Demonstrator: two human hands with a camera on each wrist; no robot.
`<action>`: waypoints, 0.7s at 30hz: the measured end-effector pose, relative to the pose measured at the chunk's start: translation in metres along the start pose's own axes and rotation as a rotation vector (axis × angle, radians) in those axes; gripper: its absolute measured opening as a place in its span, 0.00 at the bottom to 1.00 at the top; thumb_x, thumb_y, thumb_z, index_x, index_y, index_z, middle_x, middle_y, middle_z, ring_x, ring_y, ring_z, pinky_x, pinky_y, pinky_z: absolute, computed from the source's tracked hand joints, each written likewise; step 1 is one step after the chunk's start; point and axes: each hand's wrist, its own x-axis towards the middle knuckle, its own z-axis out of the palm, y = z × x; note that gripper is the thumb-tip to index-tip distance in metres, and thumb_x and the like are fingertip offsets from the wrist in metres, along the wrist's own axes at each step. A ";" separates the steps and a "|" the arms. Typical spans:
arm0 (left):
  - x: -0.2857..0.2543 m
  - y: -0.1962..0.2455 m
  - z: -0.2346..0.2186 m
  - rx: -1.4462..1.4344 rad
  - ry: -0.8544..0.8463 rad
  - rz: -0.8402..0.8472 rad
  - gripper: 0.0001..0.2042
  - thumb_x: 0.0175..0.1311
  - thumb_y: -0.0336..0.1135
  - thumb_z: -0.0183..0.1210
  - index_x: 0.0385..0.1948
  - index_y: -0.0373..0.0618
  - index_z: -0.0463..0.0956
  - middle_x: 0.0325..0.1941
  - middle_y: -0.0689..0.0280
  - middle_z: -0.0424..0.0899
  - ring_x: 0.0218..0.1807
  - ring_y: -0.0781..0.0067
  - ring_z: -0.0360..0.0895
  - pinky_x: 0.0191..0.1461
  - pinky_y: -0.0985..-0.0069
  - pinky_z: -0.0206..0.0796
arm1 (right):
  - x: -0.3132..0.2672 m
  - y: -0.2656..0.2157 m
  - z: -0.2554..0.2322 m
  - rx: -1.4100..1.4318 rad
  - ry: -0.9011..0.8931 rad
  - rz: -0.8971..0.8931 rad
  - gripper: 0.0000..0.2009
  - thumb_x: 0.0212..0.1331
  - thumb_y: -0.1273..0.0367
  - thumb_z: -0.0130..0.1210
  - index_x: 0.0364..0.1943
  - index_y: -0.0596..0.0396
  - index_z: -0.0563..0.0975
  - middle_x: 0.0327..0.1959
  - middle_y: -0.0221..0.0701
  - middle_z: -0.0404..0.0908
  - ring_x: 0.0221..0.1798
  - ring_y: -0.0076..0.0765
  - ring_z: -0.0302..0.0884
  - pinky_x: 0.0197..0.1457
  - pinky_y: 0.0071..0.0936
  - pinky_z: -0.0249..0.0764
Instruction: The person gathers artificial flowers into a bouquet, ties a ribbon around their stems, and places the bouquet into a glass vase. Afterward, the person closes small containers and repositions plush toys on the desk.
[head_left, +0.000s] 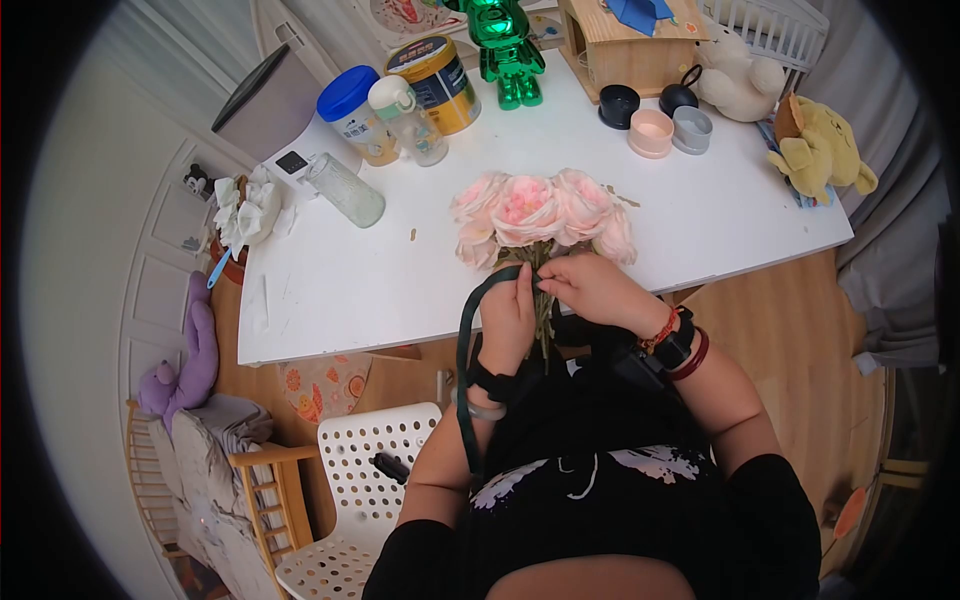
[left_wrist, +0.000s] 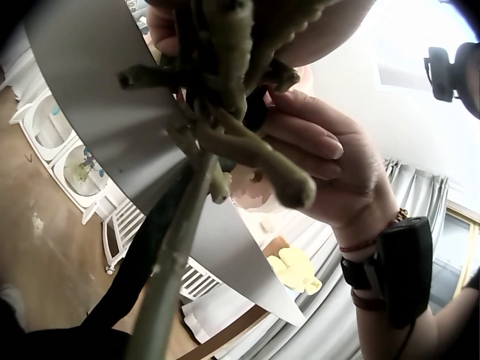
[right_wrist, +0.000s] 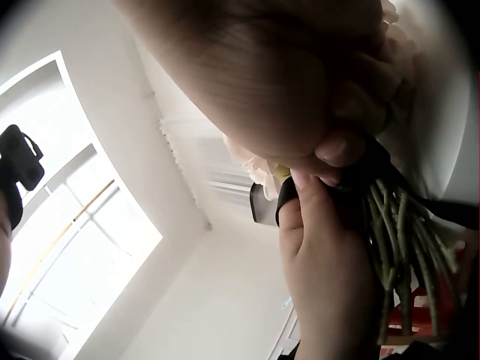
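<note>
The pink flowers [head_left: 535, 212] are facing up above the near side of the worktop [head_left: 400, 290], their stems [head_left: 545, 325] pointing down toward the person. The left hand [head_left: 507, 320] is holding the stems with curled fingers; the right hand [head_left: 600, 292] is pinching a dark ribbon [head_left: 463, 365] there, fingertips closed together. The ribbon is trailing past the left wrist. Beyond, a glass [head_left: 345, 192], a bottle [head_left: 412, 125], a green figure [head_left: 508, 55] and a yellow plush [head_left: 822, 150] are standing or sitting.
</note>
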 end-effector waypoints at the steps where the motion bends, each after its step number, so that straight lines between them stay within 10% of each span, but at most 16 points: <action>1: 0.001 0.000 0.000 0.010 -0.001 -0.006 0.10 0.68 0.32 0.47 0.30 0.34 0.72 0.24 0.49 0.73 0.27 0.46 0.72 0.30 0.64 0.63 | -0.001 0.000 0.001 -0.010 0.019 -0.007 0.09 0.58 0.67 0.53 0.34 0.59 0.77 0.23 0.41 0.77 0.27 0.45 0.75 0.31 0.35 0.69; 21: 0.010 0.001 -0.010 0.214 -0.090 -0.068 0.18 0.67 0.37 0.49 0.17 0.36 0.67 0.18 0.47 0.71 0.24 0.43 0.70 0.26 0.57 0.59 | -0.007 -0.009 0.009 -0.104 0.206 -0.022 0.08 0.57 0.67 0.55 0.34 0.59 0.76 0.24 0.41 0.77 0.29 0.48 0.75 0.34 0.38 0.69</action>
